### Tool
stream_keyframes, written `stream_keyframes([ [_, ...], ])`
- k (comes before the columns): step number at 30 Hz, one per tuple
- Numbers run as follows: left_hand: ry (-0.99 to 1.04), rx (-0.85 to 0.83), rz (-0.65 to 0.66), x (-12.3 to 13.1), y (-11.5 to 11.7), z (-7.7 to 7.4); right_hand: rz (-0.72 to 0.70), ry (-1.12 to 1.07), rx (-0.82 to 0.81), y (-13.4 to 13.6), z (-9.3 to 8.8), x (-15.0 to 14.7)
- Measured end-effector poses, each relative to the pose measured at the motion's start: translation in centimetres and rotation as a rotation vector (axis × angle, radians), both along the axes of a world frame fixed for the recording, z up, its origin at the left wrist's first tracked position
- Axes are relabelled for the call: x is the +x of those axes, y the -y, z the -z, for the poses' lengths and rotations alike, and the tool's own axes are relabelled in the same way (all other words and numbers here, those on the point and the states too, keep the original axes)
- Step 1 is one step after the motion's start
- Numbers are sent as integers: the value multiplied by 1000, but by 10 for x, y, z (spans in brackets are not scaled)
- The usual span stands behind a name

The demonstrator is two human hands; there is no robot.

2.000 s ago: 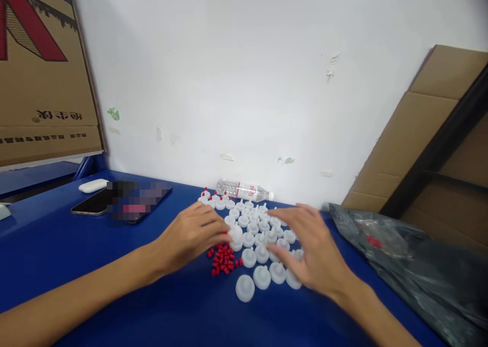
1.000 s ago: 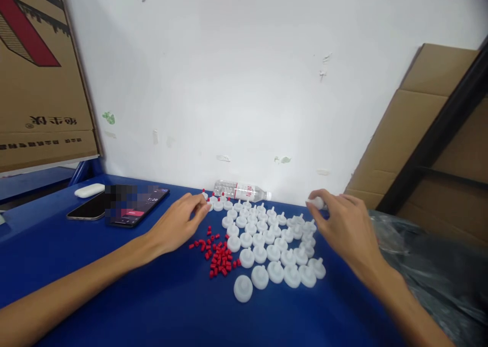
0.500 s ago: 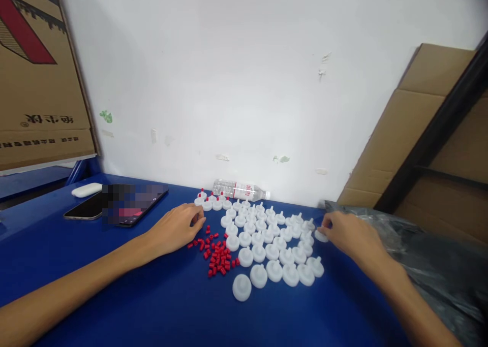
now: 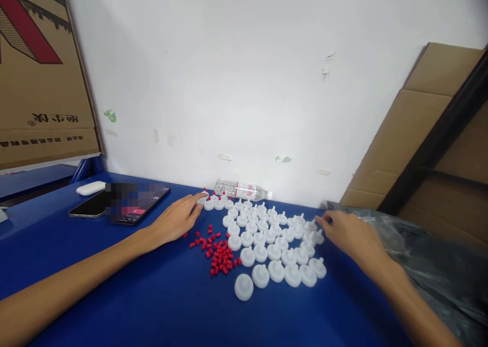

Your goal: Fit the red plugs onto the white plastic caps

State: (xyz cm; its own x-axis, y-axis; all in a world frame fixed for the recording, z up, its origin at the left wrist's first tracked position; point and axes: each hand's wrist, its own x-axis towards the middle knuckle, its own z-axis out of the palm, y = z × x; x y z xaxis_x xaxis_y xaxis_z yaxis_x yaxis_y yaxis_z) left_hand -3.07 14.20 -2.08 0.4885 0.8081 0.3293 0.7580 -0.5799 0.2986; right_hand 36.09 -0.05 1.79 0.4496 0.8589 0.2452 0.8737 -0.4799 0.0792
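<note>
My left hand (image 4: 181, 217) lies low over the table, fingers stretched out. Its fingertips reach a white cap (image 4: 202, 200) at the left end of a small group of caps with red tips (image 4: 219, 203). Below that hand is a loose pile of small red caps (image 4: 221, 258). Many white nozzle caps (image 4: 274, 251), mostly standing nozzle up, spread across the middle. At their right edge is my right hand (image 4: 343, 230), fingers extended, with its fingertips beside a white cap (image 4: 311, 225); whether they touch it is unclear.
A clear plastic bottle (image 4: 244, 189) lies on its side near the wall. Two phones (image 4: 143, 207) and a white case (image 4: 91, 188) are at left on the blue table (image 4: 152, 296). Dark plastic sheeting (image 4: 430, 265) and cardboard (image 4: 396, 138) stand at right.
My left hand has moved up to the red-tipped caps, its fingers straightening. My right fingertips have come away from the rightmost white cap, which now sits closer to the others.
</note>
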Motion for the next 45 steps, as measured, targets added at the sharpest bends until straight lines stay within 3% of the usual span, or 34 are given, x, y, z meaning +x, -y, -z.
stream_keyframes([
  [6, -54, 10, 22, 0, -8, 7, 10, 20, 52, 0, -3, -4],
  [18, 25, -10, 125, 3, 0, -3, -52, 22, 219, 2, -9, -16],
  [22, 100, -16, 154, 5, 3, -10, -231, -21, 354, 2, -16, -26],
  [27, 167, 6, 188, 12, 28, -20, -760, -34, 712, 10, -17, -55],
  [30, 199, 13, 312, 20, 55, -20, -1025, -12, 667, 21, -12, -86],
  [33, 232, 90, 546, 27, 82, -17, -1173, -63, 569, 33, -5, -120],
  [37, 170, 221, 713, 33, 102, -16, -1288, -155, 594, 39, 7, -147],
  [42, -4, 290, 708, 33, 99, -19, -1288, -78, 637, 35, 11, -146],
  [45, 14, 280, 688, 36, 96, -15, -1274, 34, 659, 33, 8, -144],
])
